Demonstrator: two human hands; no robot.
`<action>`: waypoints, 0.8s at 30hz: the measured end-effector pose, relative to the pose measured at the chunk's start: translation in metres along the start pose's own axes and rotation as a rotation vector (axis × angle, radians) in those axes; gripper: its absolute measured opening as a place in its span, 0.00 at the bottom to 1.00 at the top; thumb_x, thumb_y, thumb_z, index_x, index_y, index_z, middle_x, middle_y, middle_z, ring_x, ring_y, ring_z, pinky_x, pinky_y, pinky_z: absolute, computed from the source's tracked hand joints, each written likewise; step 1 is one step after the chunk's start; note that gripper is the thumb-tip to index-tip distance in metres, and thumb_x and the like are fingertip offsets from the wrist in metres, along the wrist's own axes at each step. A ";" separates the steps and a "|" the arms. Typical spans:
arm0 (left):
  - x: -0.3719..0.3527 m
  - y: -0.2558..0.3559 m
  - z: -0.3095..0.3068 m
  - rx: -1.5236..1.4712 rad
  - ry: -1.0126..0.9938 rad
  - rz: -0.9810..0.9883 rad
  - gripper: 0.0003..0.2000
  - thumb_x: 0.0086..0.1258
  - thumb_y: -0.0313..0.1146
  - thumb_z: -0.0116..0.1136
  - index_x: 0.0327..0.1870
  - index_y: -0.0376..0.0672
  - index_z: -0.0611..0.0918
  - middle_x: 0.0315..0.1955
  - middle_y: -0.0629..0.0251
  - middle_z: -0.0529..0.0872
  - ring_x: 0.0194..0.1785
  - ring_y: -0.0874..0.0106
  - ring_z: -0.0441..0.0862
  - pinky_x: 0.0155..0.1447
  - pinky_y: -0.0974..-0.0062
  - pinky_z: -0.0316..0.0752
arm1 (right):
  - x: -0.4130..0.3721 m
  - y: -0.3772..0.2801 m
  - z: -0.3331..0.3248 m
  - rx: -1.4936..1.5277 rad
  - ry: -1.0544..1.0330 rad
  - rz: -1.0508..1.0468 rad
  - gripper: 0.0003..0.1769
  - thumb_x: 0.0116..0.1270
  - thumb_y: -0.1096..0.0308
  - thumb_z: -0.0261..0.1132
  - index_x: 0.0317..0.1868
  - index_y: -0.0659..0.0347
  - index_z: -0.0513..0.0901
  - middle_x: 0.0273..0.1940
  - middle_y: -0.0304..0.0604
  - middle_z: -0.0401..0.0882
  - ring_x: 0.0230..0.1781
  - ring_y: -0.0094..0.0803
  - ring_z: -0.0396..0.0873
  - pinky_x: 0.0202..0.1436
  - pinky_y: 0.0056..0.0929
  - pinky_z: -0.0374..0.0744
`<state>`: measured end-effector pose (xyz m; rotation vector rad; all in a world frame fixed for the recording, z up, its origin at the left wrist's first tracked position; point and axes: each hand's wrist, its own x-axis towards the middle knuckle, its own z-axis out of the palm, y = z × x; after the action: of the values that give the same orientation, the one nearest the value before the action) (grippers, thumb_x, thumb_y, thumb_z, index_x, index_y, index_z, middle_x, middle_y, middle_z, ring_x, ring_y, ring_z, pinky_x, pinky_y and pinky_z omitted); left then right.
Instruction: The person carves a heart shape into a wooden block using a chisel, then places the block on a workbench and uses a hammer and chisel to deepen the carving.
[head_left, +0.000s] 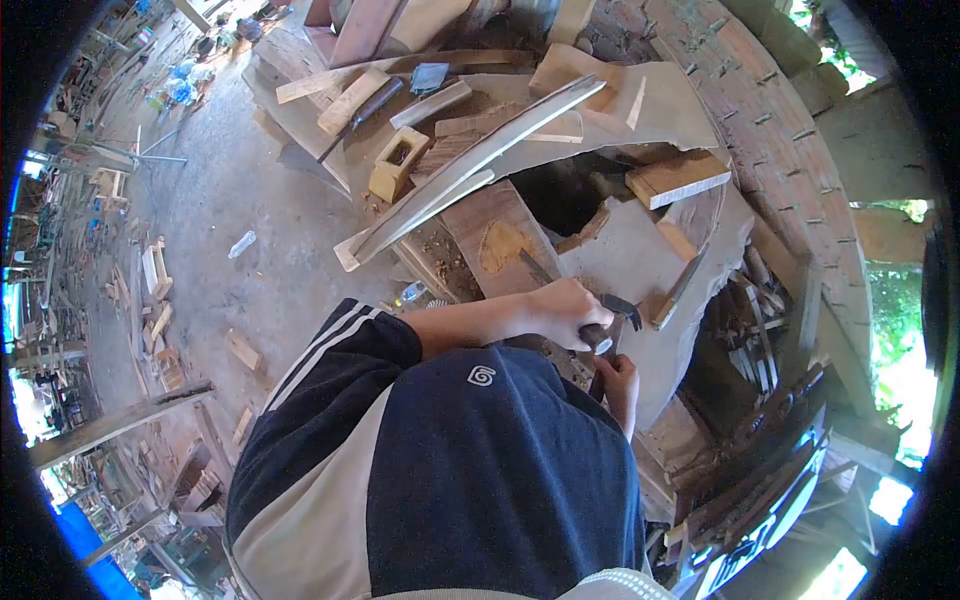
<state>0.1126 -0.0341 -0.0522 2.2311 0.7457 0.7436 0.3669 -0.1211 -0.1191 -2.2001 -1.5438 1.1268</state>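
Note:
My left hand [572,312] is closed in a fist around a chisel-like tool. Its narrow dark blade [537,267] runs up and left over a brown board [492,215], beside a lighter orange-brown patch, and a brown handle end with a bright tip [602,346] shows below the fist. Just beside it, my right hand [619,380] has its fingers curled round a dark handle, which appears to belong to the hammer whose curved claw [626,309] sticks out right of my left fist. Part of the hammer is hidden between the hands.
A large slab [650,240] with a jagged edge and a dark hollow lies under the work. On it rest a long pale strip [480,165], a yellow hollow block [397,163] and a cut wood block [680,180]. A plastic bottle [410,293] lies near my left elbow.

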 end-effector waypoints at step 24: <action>0.040 -0.021 0.045 0.160 -0.263 -0.182 0.11 0.54 0.46 0.64 0.30 0.50 0.84 0.25 0.58 0.87 0.31 0.55 0.86 0.37 0.55 0.79 | -0.137 -0.034 -0.020 0.925 0.121 0.119 0.09 0.77 0.61 0.58 0.45 0.57 0.71 0.23 0.33 0.68 0.20 0.19 0.66 0.23 0.20 0.63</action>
<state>0.1634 -0.0120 -0.0836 2.3056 0.8862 0.3044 0.3360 -0.2224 -0.0232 -1.6626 -0.6155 1.3378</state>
